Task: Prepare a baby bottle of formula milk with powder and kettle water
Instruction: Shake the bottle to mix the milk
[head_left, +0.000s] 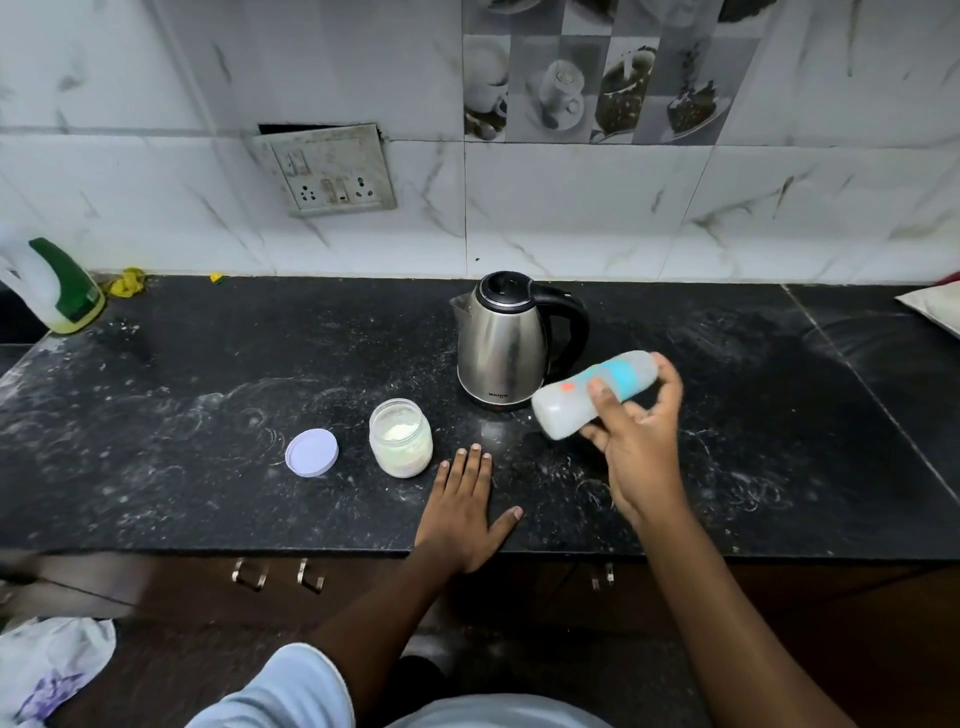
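My right hand (636, 441) grips a baby bottle (571, 402) with a blue band, held tilted on its side above the black counter, its base pointing left; the bottle looks blurred. Just behind it stands a steel kettle (501, 348) with a black lid and handle. An open glass jar of white powder (400, 439) sits left of the kettle, and its pale lilac lid (311, 452) lies flat further left. My left hand (465, 512) rests flat on the counter, fingers spread, just right of the jar and holding nothing.
The black counter (208, 389) is dusted with white powder. A white and green container (57, 291) leans at the far left edge. A wall socket (332, 174) hangs on the tiles. Cabinet handles (280, 574) sit below the front edge. A pale object (935, 306) lies far right.
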